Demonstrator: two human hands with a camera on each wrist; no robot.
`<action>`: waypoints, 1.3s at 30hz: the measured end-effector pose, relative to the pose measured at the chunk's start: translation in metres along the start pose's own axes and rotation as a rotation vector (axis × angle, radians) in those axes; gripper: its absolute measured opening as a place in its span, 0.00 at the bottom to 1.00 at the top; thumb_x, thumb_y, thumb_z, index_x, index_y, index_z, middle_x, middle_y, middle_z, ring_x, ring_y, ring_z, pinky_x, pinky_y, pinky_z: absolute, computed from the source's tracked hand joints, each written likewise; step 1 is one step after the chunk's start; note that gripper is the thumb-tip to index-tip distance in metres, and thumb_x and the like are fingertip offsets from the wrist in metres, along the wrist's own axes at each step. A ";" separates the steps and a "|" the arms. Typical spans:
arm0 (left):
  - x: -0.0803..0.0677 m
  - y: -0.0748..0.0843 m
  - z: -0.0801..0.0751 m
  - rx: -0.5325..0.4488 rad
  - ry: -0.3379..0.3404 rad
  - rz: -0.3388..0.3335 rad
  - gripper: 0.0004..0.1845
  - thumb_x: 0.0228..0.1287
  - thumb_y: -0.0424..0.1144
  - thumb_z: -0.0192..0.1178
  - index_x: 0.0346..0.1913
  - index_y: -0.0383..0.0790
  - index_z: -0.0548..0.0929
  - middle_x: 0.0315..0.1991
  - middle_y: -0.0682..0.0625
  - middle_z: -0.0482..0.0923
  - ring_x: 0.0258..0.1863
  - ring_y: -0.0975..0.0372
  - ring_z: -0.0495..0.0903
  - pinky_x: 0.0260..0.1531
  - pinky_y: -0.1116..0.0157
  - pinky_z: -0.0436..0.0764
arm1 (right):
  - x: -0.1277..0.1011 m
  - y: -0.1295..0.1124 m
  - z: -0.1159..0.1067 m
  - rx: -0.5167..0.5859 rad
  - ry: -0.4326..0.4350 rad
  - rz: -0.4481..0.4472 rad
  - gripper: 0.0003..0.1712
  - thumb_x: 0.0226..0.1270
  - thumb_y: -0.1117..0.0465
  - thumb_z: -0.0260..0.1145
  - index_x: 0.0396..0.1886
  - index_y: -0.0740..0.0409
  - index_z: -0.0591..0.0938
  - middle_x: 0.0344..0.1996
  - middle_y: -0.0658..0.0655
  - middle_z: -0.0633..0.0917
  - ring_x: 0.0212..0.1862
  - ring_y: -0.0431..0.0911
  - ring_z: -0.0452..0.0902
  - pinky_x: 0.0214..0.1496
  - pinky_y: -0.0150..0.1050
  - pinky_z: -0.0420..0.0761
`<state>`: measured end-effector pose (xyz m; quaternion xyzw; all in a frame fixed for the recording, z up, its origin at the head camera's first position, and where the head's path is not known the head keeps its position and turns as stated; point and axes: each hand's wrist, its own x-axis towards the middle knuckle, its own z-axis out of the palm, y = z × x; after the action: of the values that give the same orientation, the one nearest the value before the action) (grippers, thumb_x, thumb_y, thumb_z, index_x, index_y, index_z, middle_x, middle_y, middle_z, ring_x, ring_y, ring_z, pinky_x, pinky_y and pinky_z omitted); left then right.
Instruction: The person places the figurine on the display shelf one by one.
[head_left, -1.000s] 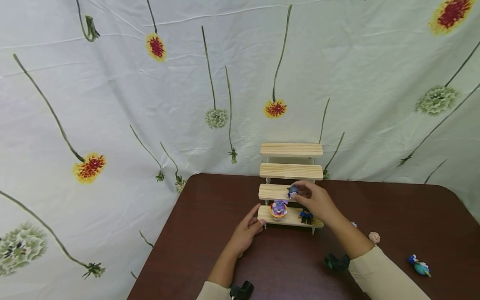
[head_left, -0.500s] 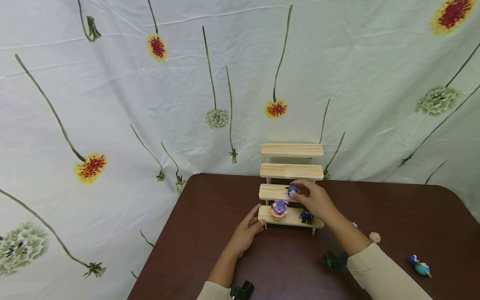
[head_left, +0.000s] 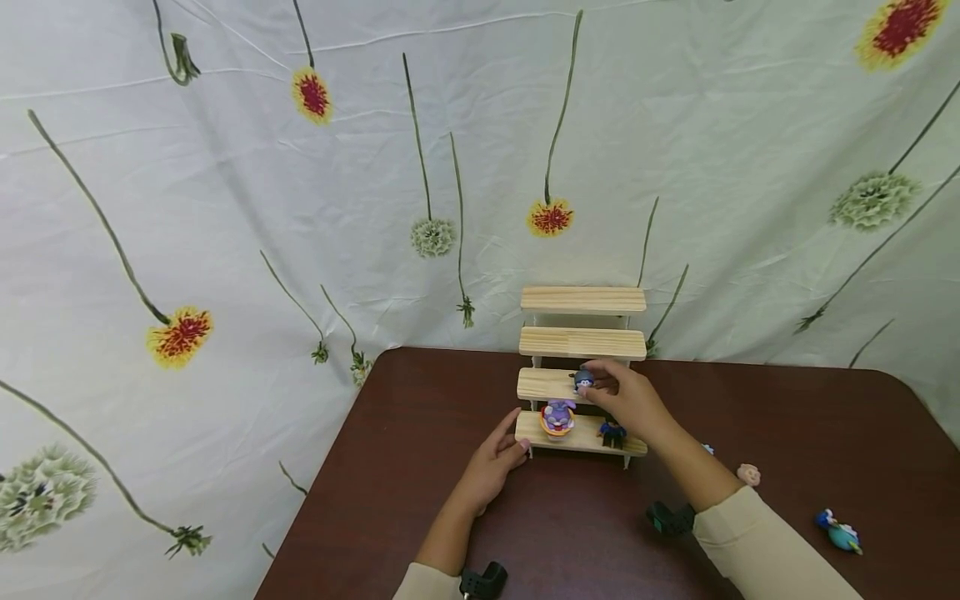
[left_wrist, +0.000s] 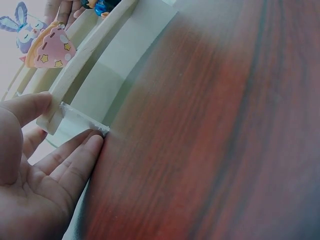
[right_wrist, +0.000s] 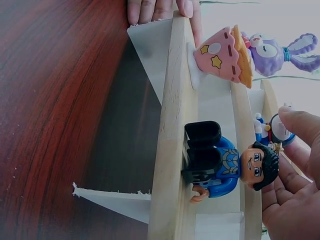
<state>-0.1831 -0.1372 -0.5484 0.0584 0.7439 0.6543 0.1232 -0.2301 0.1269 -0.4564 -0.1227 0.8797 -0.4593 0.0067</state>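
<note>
On second step, figurine [head_left: 583, 380] in right grip [head_left: 626, 400]

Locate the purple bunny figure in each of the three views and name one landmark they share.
Head: purple bunny figure on the lowest shelf, left of centre, beside the left hand.
Left wrist: top left corner, above the shelf edge.
Right wrist: upper right, lying sideways in the picture.
Shared landmark: the lowest wooden shelf.

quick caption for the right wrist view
Right hand sets a small figure on the stepped wooden shelf above a dark-haired toy man.
</note>
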 end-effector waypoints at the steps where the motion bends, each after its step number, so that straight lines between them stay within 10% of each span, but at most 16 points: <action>1: 0.000 0.000 0.000 -0.002 0.001 0.001 0.34 0.75 0.50 0.58 0.79 0.65 0.59 0.64 0.37 0.77 0.64 0.52 0.78 0.66 0.55 0.79 | 0.000 0.000 0.000 0.000 0.000 -0.001 0.27 0.72 0.53 0.68 0.67 0.56 0.76 0.59 0.63 0.83 0.59 0.58 0.81 0.56 0.50 0.85; 19: 0.001 -0.002 0.001 -0.015 0.000 -0.004 0.33 0.76 0.49 0.57 0.79 0.65 0.58 0.62 0.38 0.78 0.63 0.52 0.79 0.67 0.55 0.78 | -0.014 0.006 0.000 0.097 0.107 -0.053 0.26 0.73 0.55 0.67 0.65 0.59 0.77 0.57 0.61 0.81 0.58 0.55 0.80 0.60 0.51 0.83; 28: 0.001 -0.002 0.001 -0.011 0.000 0.003 0.35 0.75 0.48 0.58 0.80 0.60 0.58 0.60 0.37 0.79 0.62 0.52 0.80 0.66 0.55 0.79 | -0.029 0.010 -0.013 0.147 0.225 -0.098 0.24 0.74 0.54 0.66 0.64 0.61 0.78 0.57 0.59 0.82 0.56 0.52 0.80 0.52 0.25 0.79; 39: -0.001 0.002 0.000 0.039 0.006 -0.002 0.37 0.74 0.50 0.59 0.80 0.61 0.57 0.60 0.41 0.82 0.58 0.56 0.81 0.65 0.53 0.77 | -0.047 0.017 -0.025 0.202 0.317 -0.075 0.22 0.75 0.56 0.65 0.62 0.62 0.79 0.56 0.62 0.83 0.49 0.24 0.76 0.51 0.15 0.75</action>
<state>-0.1822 -0.1371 -0.5467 0.0583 0.7570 0.6395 0.1204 -0.1911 0.1665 -0.4601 -0.0803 0.8141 -0.5586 -0.1368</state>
